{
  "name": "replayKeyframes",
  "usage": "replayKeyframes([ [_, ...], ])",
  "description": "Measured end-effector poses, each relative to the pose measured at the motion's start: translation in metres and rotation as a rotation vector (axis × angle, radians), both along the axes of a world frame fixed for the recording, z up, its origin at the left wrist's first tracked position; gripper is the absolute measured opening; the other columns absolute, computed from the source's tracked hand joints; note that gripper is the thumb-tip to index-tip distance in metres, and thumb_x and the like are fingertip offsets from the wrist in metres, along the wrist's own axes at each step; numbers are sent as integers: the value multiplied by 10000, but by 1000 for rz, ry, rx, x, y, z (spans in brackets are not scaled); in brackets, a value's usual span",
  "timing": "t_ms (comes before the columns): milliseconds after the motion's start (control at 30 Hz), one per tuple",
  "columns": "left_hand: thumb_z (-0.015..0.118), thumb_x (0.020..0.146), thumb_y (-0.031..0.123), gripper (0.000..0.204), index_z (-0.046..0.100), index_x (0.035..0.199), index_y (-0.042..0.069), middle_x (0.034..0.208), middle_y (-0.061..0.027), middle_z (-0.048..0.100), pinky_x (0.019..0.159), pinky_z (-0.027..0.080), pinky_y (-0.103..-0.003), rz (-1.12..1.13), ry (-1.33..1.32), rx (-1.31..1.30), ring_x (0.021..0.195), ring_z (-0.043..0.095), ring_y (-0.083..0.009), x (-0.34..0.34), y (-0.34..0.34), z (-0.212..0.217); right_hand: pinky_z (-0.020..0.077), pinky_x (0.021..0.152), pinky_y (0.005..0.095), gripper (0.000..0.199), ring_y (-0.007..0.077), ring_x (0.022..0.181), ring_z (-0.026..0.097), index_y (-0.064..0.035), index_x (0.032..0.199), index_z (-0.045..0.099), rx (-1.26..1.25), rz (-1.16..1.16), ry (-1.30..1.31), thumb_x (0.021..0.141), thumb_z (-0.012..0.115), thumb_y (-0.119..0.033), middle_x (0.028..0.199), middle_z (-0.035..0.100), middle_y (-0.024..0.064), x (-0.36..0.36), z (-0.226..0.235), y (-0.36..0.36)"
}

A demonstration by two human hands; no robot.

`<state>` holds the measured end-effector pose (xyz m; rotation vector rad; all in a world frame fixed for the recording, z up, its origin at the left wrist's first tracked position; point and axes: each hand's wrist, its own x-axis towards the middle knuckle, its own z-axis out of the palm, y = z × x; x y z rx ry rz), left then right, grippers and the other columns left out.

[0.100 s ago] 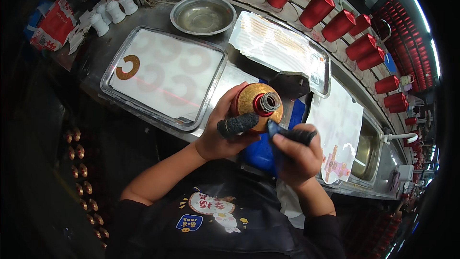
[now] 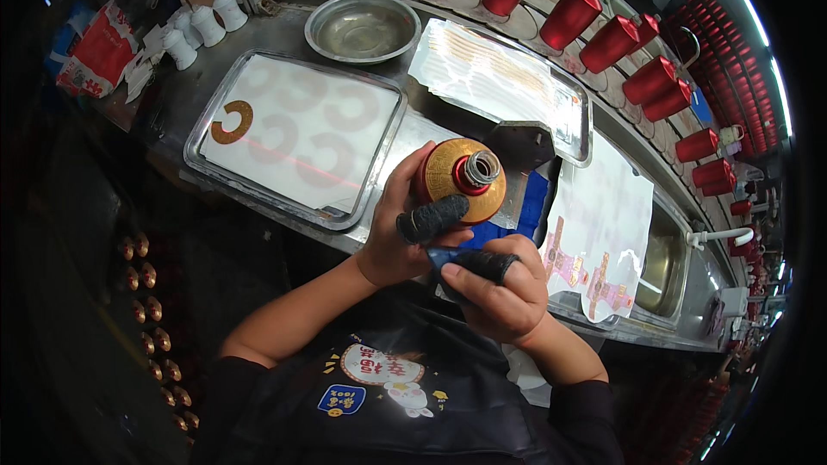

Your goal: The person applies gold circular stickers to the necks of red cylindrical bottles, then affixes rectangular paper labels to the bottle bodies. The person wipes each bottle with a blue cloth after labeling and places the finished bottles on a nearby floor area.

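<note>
bottle (image 2: 461,176), golden with a red neck, is held just above the counter (image 2: 172,120), at the right edge of the metal tray (image 2: 301,133). left hand (image 2: 405,224) has its grip clamped on the bottle's side, thumb in a dark cover. right hand (image 2: 500,288), just below the bottle, pinches a blue cloth (image 2: 448,260). metal bowl (image 2: 362,27) stands beyond the tray.
</note>
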<state>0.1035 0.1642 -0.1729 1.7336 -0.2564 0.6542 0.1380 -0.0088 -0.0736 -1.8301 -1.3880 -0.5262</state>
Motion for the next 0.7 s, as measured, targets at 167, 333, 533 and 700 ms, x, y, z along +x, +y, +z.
replayKeyframes([
  [167, 942, 680, 298, 969, 406, 1432, 4, 1424, -216, 447, 1090, 425, -464, 160, 88, -60, 1280, 510, -373, 6, 3, -20, 462, 632, 352, 324, 245, 794, 599, -96, 1011, 777, -100, -81, -142, 695, 756, -28, 787, 514, 23, 7, -13, 17],
  [333, 966, 625, 333, 1121, 339, 1506, 39, 1407, -218, 507, 1122, 418, -454, 42, 41, 28, 1308, 528, -359, 15, 34, -13, 475, 630, 362, 317, 256, 785, 618, -89, 985, 759, 57, -162, -51, 670, 767, -53, 807, 564, 39, 5, -12, 30],
  [533, 939, 698, 287, 947, 397, 1437, 50, 1335, -189, 587, 1031, 504, -418, 38, 107, 189, 1203, 623, -310, -1, 17, 59, 486, 695, 265, 307, 143, 771, 636, -15, 1013, 733, 252, -227, 877, 728, 847, -3, 861, 674, 43, -34, 8, -47],
  [700, 902, 742, 377, 873, 417, 1356, -11, 1228, -215, 649, 963, 540, -384, -208, 444, -189, 1119, 673, -289, -2, -22, 99, 470, 718, 205, 130, 69, 775, 599, 8, 1006, 682, 352, -424, 1467, 925, 681, -94, 891, 669, 18, -32, -11, -117],
])
